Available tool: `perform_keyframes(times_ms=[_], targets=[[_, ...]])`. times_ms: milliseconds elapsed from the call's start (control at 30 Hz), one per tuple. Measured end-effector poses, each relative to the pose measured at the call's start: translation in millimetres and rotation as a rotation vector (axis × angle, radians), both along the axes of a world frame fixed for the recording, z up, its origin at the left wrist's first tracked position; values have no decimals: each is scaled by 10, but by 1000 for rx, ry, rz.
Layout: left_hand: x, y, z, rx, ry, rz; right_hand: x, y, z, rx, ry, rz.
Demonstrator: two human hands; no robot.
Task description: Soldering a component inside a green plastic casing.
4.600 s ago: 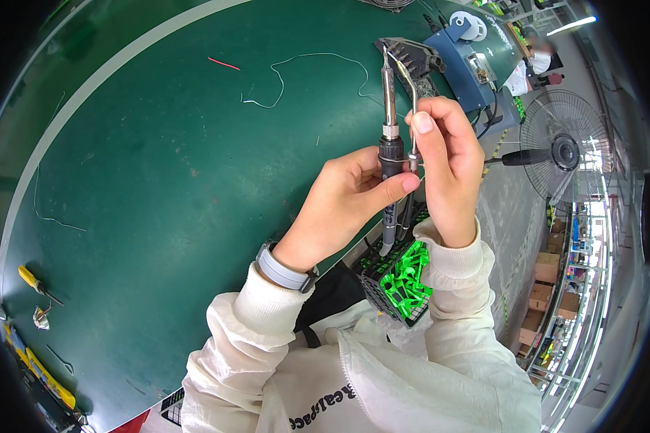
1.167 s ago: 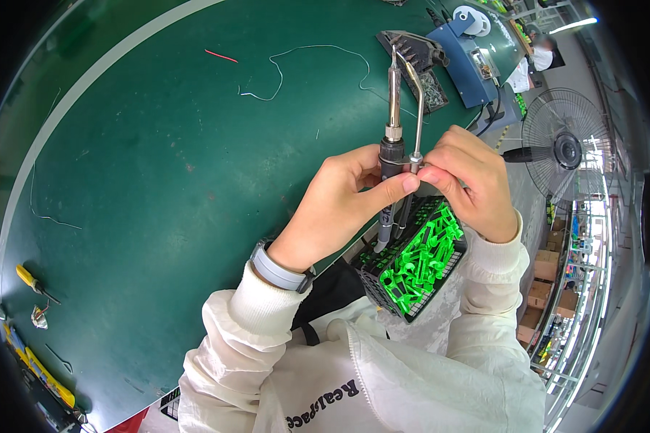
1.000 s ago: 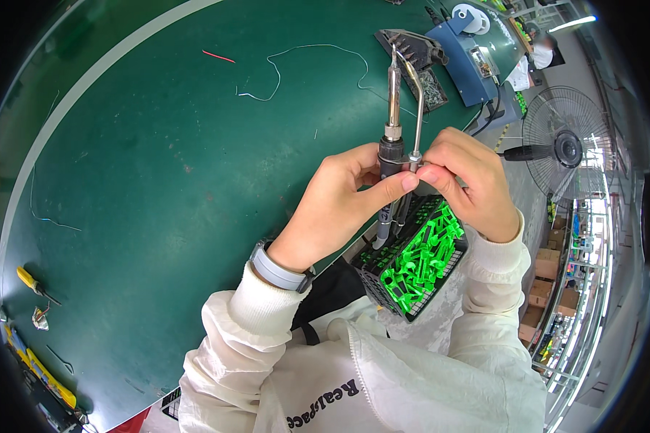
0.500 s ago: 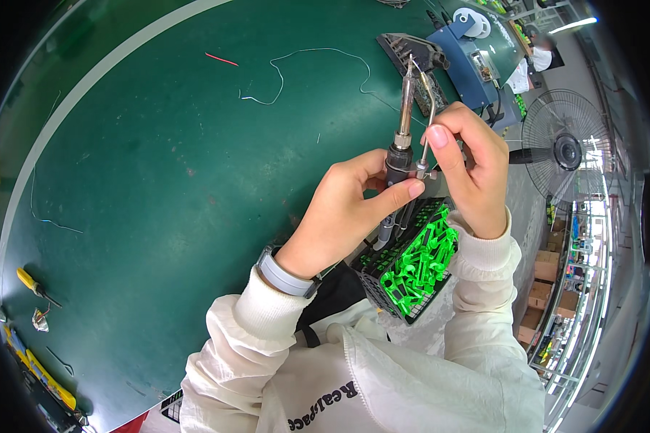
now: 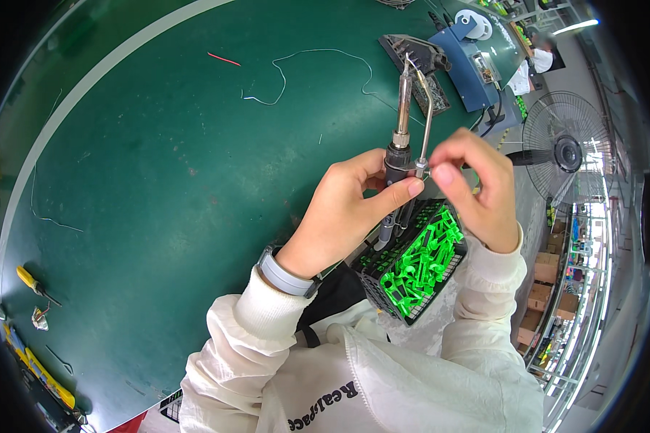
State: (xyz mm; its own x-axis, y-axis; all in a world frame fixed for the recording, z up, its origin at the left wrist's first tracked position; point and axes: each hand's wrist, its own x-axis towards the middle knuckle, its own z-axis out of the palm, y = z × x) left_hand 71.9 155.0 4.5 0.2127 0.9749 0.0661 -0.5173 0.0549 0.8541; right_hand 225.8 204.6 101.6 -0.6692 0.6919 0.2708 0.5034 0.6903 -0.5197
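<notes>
My left hand (image 5: 350, 198) is closed around the black handle of a soldering iron (image 5: 403, 108), whose metal shaft points up and away from me. Beside the shaft runs a thin bent metal guide tube (image 5: 430, 119), its far end meeting the iron's tip. A small bracket (image 5: 416, 167) joins the tube to the handle, with my left thumb against it. My right hand (image 5: 480, 180) is slightly blurred; its thumb and forefinger pinch at the small screw on the bracket's right side, which they mostly cover.
A soldering iron stand (image 5: 430, 54) and a blue machine with a white reel (image 5: 474, 24) stand at the far right. Below my hands is a black crate (image 5: 368, 278) of green plastic parts (image 5: 419, 267). Thin wire (image 5: 318, 50) and a yellow-handled screwdriver (image 5: 27, 278) lie on the green table (image 5: 159, 216).
My right hand has slid down from the guide tube to the bracket's screw. The iron's tip has tilted slightly left; my left hand keeps its grip.
</notes>
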Motion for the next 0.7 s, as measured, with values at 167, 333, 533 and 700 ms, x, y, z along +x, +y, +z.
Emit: perform_keyframes(times_ms=[167,333,533,700], targets=[[7,4,-8,0,-16,-6,84,-109,-7,-55,-52,-29],[-1,5,-3,0,-5,-3,64,-88,-36,-9,-42,-21],[-11,-2,6,2,8,-1,42,-68,-19,12,-79,-4],[0,0,-2,6,-13,-1,52,-54,-2,1,-135,15]])
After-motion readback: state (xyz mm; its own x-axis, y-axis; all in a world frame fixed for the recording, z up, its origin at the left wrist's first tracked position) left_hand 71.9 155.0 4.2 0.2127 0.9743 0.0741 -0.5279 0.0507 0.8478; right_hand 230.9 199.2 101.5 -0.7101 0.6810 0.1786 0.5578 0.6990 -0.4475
